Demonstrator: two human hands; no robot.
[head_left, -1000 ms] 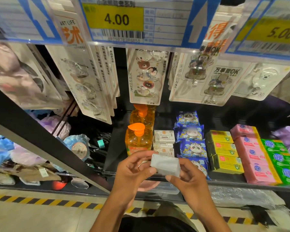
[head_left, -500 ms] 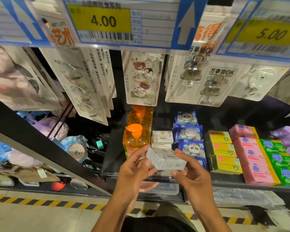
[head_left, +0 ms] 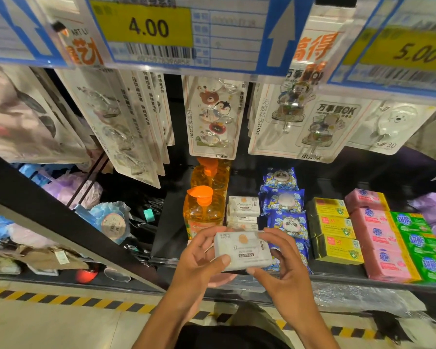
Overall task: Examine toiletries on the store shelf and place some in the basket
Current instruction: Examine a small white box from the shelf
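A small white soap box (head_left: pixel 242 250) with an orange mark and printed text faces up toward me, in front of the shelf edge. My left hand (head_left: pixel 199 263) pinches its left end with thumb and fingers. My right hand (head_left: pixel 285 270) pinches its right end the same way. Behind it on the shelf lie more white soap boxes (head_left: pixel 243 207) in a stack. No basket is in view.
Orange pump bottles (head_left: pixel 203 210) stand left of the stack. Blue panda packs (head_left: pixel 286 210), yellow boxes (head_left: pixel 334 230), pink soaps (head_left: pixel 378 235) and green soaps (head_left: pixel 418 245) fill the shelf to the right. Hook packs (head_left: pixel 213 117) hang above, under price tags (head_left: pixel 146 26). A dark shelf rail (head_left: pixel 35 210) slants at left.
Both hands have turned the soap box over, from its plain side to its printed face. They have also lifted it slightly toward the shelf.
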